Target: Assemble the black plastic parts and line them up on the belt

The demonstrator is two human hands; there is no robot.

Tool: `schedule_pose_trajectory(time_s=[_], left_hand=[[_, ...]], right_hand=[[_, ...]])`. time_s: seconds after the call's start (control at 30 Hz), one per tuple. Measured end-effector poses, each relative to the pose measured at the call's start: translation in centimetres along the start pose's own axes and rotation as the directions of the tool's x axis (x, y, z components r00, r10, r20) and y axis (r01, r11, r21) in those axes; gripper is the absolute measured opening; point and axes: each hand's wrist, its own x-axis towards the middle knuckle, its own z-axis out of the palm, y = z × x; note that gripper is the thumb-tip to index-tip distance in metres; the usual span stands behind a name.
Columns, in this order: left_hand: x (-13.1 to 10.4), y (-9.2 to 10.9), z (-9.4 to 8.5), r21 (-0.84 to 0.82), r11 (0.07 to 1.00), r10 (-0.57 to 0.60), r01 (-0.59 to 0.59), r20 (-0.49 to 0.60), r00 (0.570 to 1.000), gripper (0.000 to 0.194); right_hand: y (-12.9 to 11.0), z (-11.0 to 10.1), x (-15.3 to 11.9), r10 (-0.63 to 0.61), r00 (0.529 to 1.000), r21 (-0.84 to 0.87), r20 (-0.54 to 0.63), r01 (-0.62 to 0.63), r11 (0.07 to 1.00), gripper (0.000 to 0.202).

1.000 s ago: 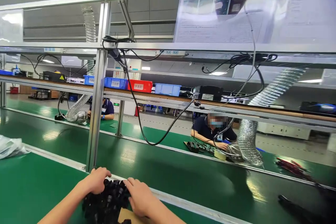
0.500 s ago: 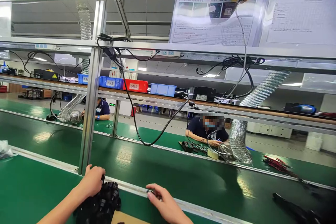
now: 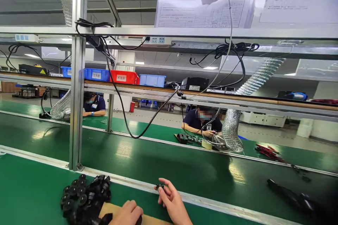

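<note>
My right hand pinches a small black part between thumb and fingers, above the pale rail at the bench's back edge. At the lower frame edge, my left hand is over a piece of brown cardboard. Its fingers curl round a black lens-like part, mostly hidden by the hand. To the left of that hand lies a pile of black lens-like parts, several with shiny domed ends, some against the cardboard's edge.
A metal post rises behind the pile. Beyond the rail runs a green conveyor belt, with a black object on its right part. A black cable hangs down over it. Across sit two people at work.
My left hand has left the black pile and moved right and down to the cardboard. My right hand has turned a little, showing the small black part more clearly. The camera view has shifted.
</note>
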Motion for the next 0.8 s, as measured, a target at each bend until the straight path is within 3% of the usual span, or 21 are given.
schedule_pose_trajectory(time_s=[0.07,0.17,0.27,0.37,0.43,0.63,0.7,0.8], left_hand=[[-0.5,-0.2,0.3,-0.119,0.99,0.064,-0.074,-0.091,0.994,0.06],[-1.6,-0.1,0.2,-0.255,0.948,0.136,-0.191,-0.217,0.967,0.052],[-1.7,1.3,-0.4,-0.406,0.909,0.007,-0.099,-0.221,0.975,0.034],[-0.5,3.3,-1.4,-0.629,0.776,-0.187,0.049,-0.155,0.97,0.029],[0.4,4.4,-2.0,-0.714,0.698,-0.23,0.049,-0.159,0.96,0.027],[0.7,5.0,-2.5,-0.718,0.696,-0.202,-0.02,-0.223,0.953,0.03],[0.4,5.0,-2.5,-0.72,0.691,-0.178,-0.053,-0.242,0.954,0.028],[0.3,4.7,-2.5,-0.788,0.607,-0.164,-0.104,-0.252,0.954,0.029]], right_hand=[[-0.2,-0.5,-0.1,0.011,0.998,0.011,0.056,-0.011,1.0,0.063],[-0.4,-0.8,-0.3,0.016,0.996,0.025,0.09,-0.018,1.0,0.055],[-0.4,-0.6,-0.5,0.016,0.998,0.039,0.068,-0.019,0.999,0.054],[-0.4,-0.6,-0.9,0.016,0.999,0.039,0.033,-0.017,0.999,0.055],[-0.5,-0.7,-1.2,0.018,1.0,0.022,0.013,-0.019,1.0,0.054],[-1.6,0.0,-2.8,-0.037,0.999,-0.101,-0.022,0.035,0.994,0.046],[-1.9,0.6,-3.2,-0.033,0.999,-0.04,-0.008,0.032,0.999,0.049],[-2.1,1.4,-3.5,0.005,1.0,0.085,0.024,-0.007,0.996,0.054]])
